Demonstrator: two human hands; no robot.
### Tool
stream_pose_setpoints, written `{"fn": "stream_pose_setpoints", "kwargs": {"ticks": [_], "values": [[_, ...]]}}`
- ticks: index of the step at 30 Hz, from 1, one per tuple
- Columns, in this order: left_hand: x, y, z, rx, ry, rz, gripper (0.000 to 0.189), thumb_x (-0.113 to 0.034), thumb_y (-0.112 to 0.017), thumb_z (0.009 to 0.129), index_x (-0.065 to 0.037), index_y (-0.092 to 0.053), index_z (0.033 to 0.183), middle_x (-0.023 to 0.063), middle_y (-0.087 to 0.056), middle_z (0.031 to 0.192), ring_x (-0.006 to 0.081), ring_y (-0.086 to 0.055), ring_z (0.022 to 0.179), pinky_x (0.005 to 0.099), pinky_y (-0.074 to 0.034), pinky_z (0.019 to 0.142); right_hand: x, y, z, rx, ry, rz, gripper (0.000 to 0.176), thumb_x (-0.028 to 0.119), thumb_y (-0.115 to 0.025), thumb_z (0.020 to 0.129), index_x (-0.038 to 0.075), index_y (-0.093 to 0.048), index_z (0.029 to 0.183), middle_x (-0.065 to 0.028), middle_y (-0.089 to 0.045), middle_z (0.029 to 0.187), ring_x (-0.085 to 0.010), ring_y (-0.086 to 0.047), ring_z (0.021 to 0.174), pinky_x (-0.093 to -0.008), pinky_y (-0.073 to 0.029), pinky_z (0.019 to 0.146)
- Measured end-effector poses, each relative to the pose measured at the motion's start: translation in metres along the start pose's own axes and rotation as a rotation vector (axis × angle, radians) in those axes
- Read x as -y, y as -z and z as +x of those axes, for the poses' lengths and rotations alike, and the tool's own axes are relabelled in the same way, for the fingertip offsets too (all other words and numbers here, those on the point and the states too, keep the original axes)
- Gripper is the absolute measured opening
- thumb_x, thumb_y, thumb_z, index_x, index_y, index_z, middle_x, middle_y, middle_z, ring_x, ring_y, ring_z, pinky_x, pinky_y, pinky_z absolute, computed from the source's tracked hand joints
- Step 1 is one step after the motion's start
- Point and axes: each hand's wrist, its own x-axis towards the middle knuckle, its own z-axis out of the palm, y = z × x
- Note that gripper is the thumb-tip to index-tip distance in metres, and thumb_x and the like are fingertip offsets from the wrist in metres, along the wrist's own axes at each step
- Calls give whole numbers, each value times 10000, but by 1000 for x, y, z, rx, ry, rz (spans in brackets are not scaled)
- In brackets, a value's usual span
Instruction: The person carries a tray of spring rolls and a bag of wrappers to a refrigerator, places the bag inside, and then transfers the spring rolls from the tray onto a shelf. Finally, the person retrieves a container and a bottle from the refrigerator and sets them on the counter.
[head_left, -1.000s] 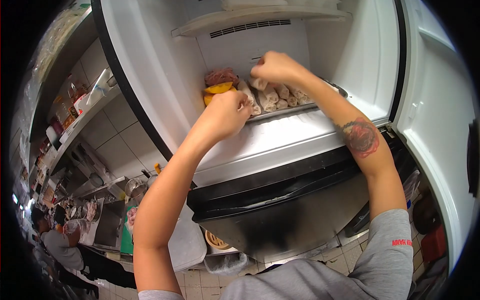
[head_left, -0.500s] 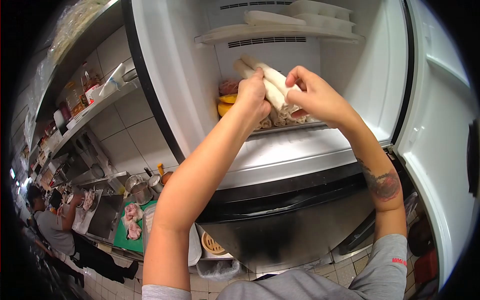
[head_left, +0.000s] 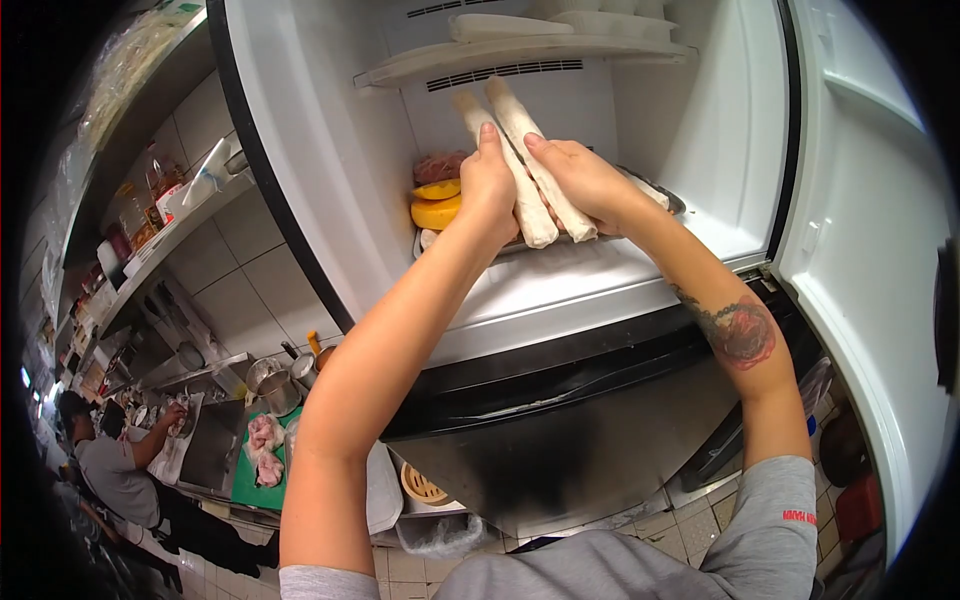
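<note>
Two long pale wrapped rolls (head_left: 528,165) stand tilted between my hands inside an open white freezer compartment (head_left: 700,140). My left hand (head_left: 487,190) presses against their left side and my right hand (head_left: 580,180) cups them from the right. Under them lies a metal tray (head_left: 668,200) with more rolls, mostly hidden by my hands. At the tray's left end sit orange-yellow pieces (head_left: 437,205) and a pink bagged lump (head_left: 440,165).
A white shelf (head_left: 520,52) with flat white packs runs above. The freezer door (head_left: 870,250) stands open at right. Below left, a kitchen counter holds a green board with raw meat (head_left: 262,440) and pots (head_left: 275,385); another person (head_left: 120,470) works there.
Both hands went from picking at the tray to lifting two long rolls. Since half a second ago the rolls have turned more upright and my hands have closed in around them.
</note>
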Motion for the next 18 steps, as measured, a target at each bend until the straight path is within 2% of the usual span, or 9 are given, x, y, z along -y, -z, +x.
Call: {"fn": "stream_pose_setpoints", "kwargs": {"ticks": [2,3,6,7,10,11,12,14,18], "values": [[-10,-1,-1,-13,54,26,476,-458,-381,968,-12,-467,1112,116,-531,818,239,-550,643,423,-511,561,2,7,10,-12,-58,-31,418,393,-398,977,-1,-539,960,-55,-553,696,-118,-528,494,-263,-461,402],[-18,-2,1,-87,68,149,456,-437,-418,962,-3,-460,1095,104,-516,798,220,-526,619,397,-497,562,1,19,20,-71,-24,-254,426,392,-420,968,-16,-540,983,-63,-553,701,-128,-539,515,-263,-469,420],[-39,7,22,-64,209,375,308,-262,-459,944,15,-450,1078,91,-493,762,192,-526,626,367,-497,582,21,31,26,-205,-123,-277,342,264,-466,908,-65,-541,967,-106,-566,712,-146,-565,534,-276,-469,438],[-43,10,30,-39,213,514,240,-177,-478,908,21,-478,1043,98,-507,770,195,-546,611,354,-504,539,24,42,37,-141,-181,-419,320,224,-491,858,-79,-550,942,-113,-562,691,-144,-566,549,-279,-453,430],[-49,9,39,-1,198,745,207,-147,-512,881,30,-509,988,122,-538,810,202,-576,605,342,-510,490,15,38,64,-66,-169,-433,301,226,-502,856,-59,-578,918,-105,-561,666,-141,-564,547,-273,-440,429],[-48,7,41,-30,150,782,189,-128,-533,866,44,-538,943,145,-568,839,207,-605,624,329,-522,482,22,21,57,-148,-190,-552,197,130,-454,853,2,-598,813,-96,-594,707,-190,-594,545,-350,-526,494],[-46,7,45,-31,155,803,181,-123,-539,860,44,-549,930,144,-573,830,206,-610,635,332,-523,487,7,17,71,-155,-181,-503,205,112,-447,856,-5,-605,797,-92,-602,681,-207,-621,588,-333,-539,537],[-46,8,53,-35,160,845,167,-113,-550,850,44,-571,904,143,-583,813,206,-618,656,338,-524,498,-3,6,78,-87,-221,-480,197,84,-476,826,-41,-626,849,-136,-646,766,-242,-652,695,-345,-547,603],[-43,14,59,-38,120,1005,177,-100,-498,851,59,-575,864,145,-557,792,233,-586,675,386,-495,547,-7,2,79,25,-102,-1104,233,73,-543,780,-8,-659,966,-159,-664,901,-256,-645,777,-361,-515,694]]}}
